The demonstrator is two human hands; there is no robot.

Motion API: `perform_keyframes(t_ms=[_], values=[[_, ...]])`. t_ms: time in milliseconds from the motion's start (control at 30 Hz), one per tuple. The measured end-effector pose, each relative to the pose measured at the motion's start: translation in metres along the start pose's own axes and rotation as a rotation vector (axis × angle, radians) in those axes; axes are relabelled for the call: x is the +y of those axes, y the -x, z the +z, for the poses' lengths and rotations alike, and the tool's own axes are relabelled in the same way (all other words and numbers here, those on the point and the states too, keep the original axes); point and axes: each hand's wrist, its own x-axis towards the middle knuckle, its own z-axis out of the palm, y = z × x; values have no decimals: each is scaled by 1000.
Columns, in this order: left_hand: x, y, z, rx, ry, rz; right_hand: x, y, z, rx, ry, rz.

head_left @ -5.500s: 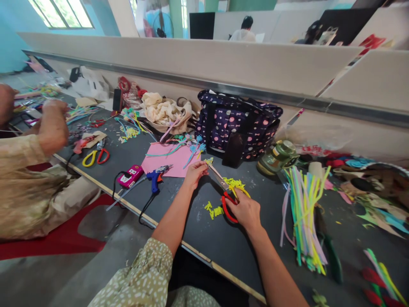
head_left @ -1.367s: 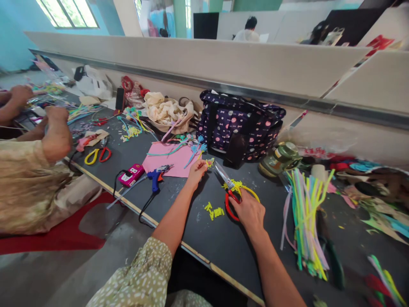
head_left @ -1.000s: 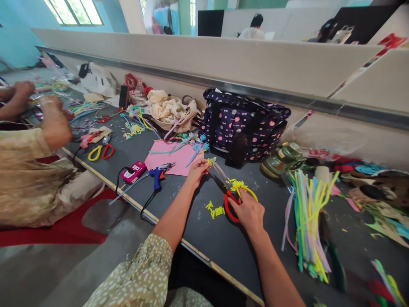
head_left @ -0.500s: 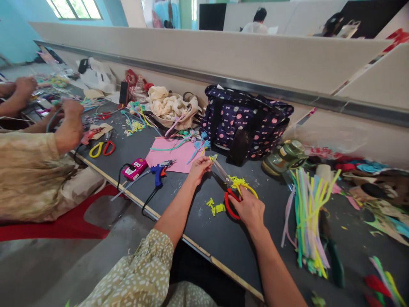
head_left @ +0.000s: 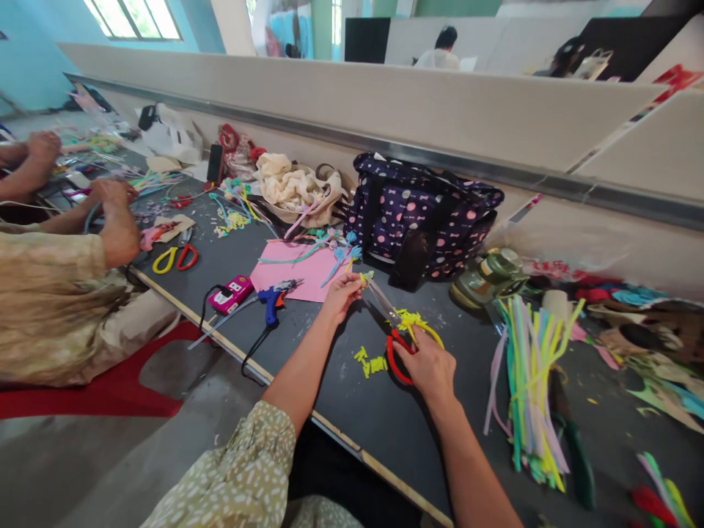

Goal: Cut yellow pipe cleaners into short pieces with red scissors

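Note:
My left hand [head_left: 343, 295] pinches a small yellow-green piece [head_left: 366, 278] over the dark table [head_left: 341, 411]. In my right hand [head_left: 432, 363] are scissors with one red and one yellow handle [head_left: 397, 359]; their blades point at the small piece, tips beside my left fingertips. Under the scissors and beyond them lies a pile of short yellow bits [head_left: 410, 318], with more yellow bits [head_left: 374, 364] nearer the table edge. A pink sheet [head_left: 291, 269] with fuzzy blue and teal stems on it lies past my left hand.
A blue glue gun [head_left: 271, 302] and a magenta box [head_left: 231, 294] lie to the left. Behind stands a dark patterned bag [head_left: 423, 216], beside a green jar [head_left: 488, 277]. Fuzzy stems [head_left: 531, 389] are bundled at right. Another person's hands [head_left: 114, 198] work at far left.
The view has tilted slightly. At the left, the other person's hands have come down and closer together. My own hands keep nearly the same pose around the small piece and scissors.

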Motion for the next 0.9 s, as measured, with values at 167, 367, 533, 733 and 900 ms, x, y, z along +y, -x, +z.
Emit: perform_keyframes(t_ms=[167, 367, 533, 733, 900], values=[[0, 0, 0, 0, -14, 7, 1, 1, 1, 6, 1, -8], [-1, -1, -1, -4, -41, -5, 3, 1, 3, 17, 12, -15], [-2, -2, -3, -10, -52, -3, 4, 0, 1, 13, 23, -6], [-4, -3, -3, 6, -17, 5, 4, 0, 1, 36, 16, -10], [-4, -3, -2, -1, 10, -7, 4, 0, 1, 24, 8, -41]])
